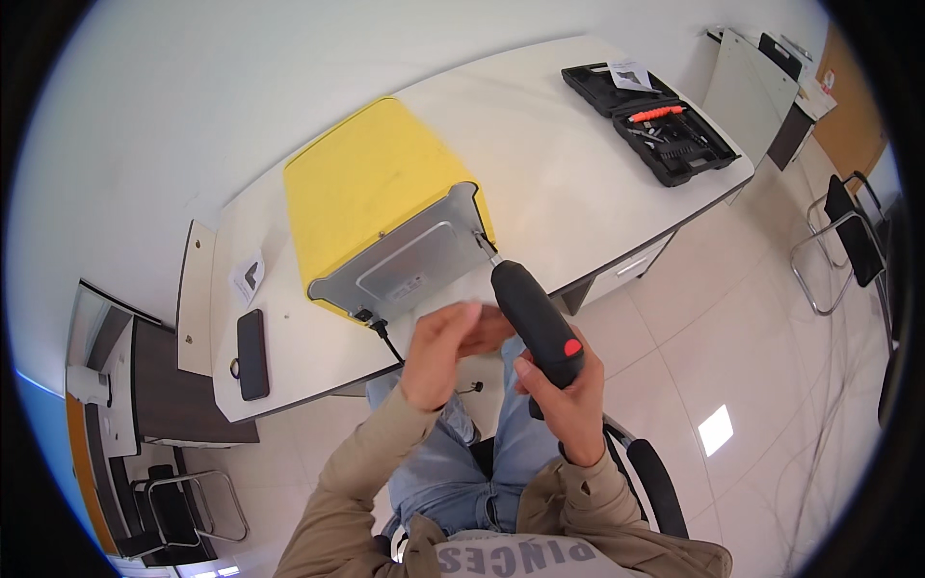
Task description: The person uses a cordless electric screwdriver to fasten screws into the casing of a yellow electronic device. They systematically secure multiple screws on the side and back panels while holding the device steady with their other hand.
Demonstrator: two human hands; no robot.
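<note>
My right hand [570,409] is wrapped round the grip of a black electric screwdriver [528,313] with a red spot at its rear. Its bit points at the upper right corner of the grey metal panel [371,277] on a yellow box-shaped appliance [371,183]; whether it touches a screw there is too small to tell. My left hand [445,349] hovers in front of the panel's lower edge, beside the screwdriver. Its fingers stretch out, partly behind the tool, and I see nothing in them. A black power cord [383,337] leaves the panel's lower left corner.
The appliance stands on a white table [540,125]. At its far right lies an open black tool case [665,140] with bits and an orange flexible shaft [657,114]. On the left are a phone [252,354] and a paper leaflet [248,276]. A chair [846,231] stands right.
</note>
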